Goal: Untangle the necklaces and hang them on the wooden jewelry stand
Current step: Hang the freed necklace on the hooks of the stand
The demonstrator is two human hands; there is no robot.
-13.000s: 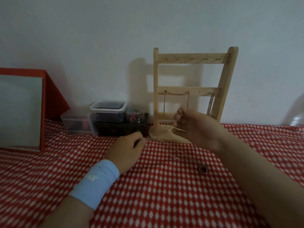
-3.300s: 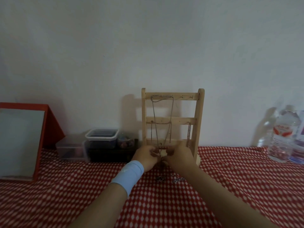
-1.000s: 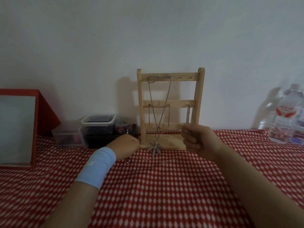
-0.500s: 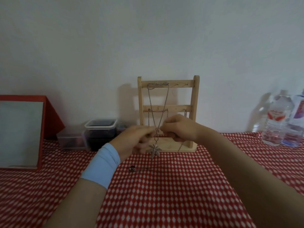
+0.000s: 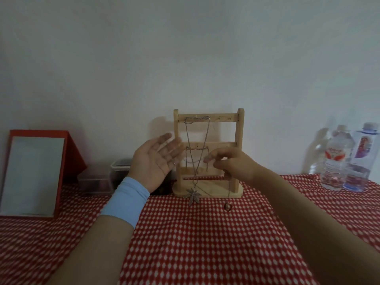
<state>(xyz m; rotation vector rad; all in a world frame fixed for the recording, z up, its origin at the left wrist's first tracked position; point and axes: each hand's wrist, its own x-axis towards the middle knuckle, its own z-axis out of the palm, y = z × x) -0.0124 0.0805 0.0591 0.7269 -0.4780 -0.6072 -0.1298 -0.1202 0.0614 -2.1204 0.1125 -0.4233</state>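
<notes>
The wooden jewelry stand (image 5: pixel 240 128) stands against the wall on the red checked cloth. A long chain with a leaf pendant (image 5: pixel 192 194) hangs from its top bar, and a shorter chain (image 5: pixel 196 149) drapes from the middle bar. My left hand (image 5: pixel 157 159) is raised left of the stand, palm up, fingers spread, holding nothing. My right hand (image 5: pixel 232 164) pinches a thin necklace in front of the stand's right side; its chain drops down to a small round pendant (image 5: pixel 227 206) just above the cloth.
A red-framed mirror (image 5: pixel 35 173) leans at the left. Clear plastic containers (image 5: pixel 107 177) sit behind my left hand. Two water bottles (image 5: pixel 337 159) stand at the right by the wall. The table (image 5: pixel 205 243) has a red checked cloth.
My left hand let go and lifted away to the left, opening flat. My right hand moved right and now holds the thin necklace with the round pendant, which has left the cloth.
</notes>
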